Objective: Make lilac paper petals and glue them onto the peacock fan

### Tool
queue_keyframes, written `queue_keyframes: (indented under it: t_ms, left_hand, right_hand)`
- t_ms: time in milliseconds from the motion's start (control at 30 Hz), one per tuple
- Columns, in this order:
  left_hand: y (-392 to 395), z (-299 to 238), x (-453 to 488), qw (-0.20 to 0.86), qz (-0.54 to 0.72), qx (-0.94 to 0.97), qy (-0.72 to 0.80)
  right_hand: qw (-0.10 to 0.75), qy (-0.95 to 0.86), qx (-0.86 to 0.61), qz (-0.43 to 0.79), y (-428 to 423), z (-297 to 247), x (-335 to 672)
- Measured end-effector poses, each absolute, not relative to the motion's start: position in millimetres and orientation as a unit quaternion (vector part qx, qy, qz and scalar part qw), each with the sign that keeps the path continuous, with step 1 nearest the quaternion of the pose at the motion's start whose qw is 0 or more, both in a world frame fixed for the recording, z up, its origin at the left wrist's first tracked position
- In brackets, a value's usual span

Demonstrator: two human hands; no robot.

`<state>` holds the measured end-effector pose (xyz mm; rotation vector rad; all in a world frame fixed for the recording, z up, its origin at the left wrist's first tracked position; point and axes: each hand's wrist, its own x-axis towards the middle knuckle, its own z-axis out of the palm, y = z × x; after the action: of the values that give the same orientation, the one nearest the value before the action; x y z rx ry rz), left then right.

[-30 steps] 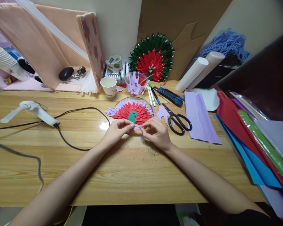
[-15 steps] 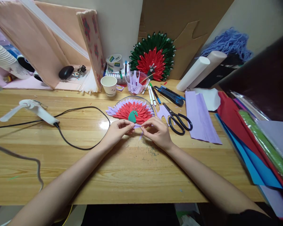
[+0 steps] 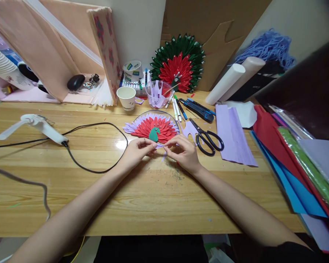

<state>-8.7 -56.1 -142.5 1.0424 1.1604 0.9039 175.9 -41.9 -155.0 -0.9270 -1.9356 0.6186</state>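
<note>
My left hand [image 3: 137, 151] and my right hand [image 3: 184, 151] meet at mid-table, thumbs and forefingers pinched on the two ends of a small strip of purple paper [image 3: 160, 145]. Right behind them lies a paper peacock [image 3: 164, 130] with a green body, red inner petals and a purple outer fringe. My fingers cover its lower edge. Another purple scrap [image 3: 163, 157] lies on the wood below the strip. Close to my right hand are the black-handled scissors [image 3: 210, 140] and a cut purple paper piece [image 3: 190, 130].
A white glue gun [image 3: 45, 128] with a looping black cord stands at left. Behind are a paper cup [image 3: 126, 98], a clear bowl [image 3: 158, 95] of purple pieces, markers [image 3: 178, 108], a utility knife [image 3: 199, 112] and a finished green-red peacock [image 3: 178, 65]. Purple crepe paper [image 3: 233, 135] lies right.
The camera view has shifted very slightly. Both hands keep the same pinch on the purple paper strip, with hardly any movement.
</note>
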Motion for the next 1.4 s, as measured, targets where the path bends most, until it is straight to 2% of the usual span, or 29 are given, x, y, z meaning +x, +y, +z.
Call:
queue_keyframes:
  t_ms: [1133, 1400]
  left_hand:
    - [-57.1, -142.0, -9.0, 0.62, 0.393, 0.453, 0.506]
    - [-58.1, -140.9, -8.8, 0.649, 0.382, 0.431, 0.498]
  right_hand:
    - [0.44, -0.783, -0.371, 0.236, -41.7, -154.0, 175.3]
    - [0.441, -0.775, -0.383, 0.239, -41.7, -155.3, 176.7]
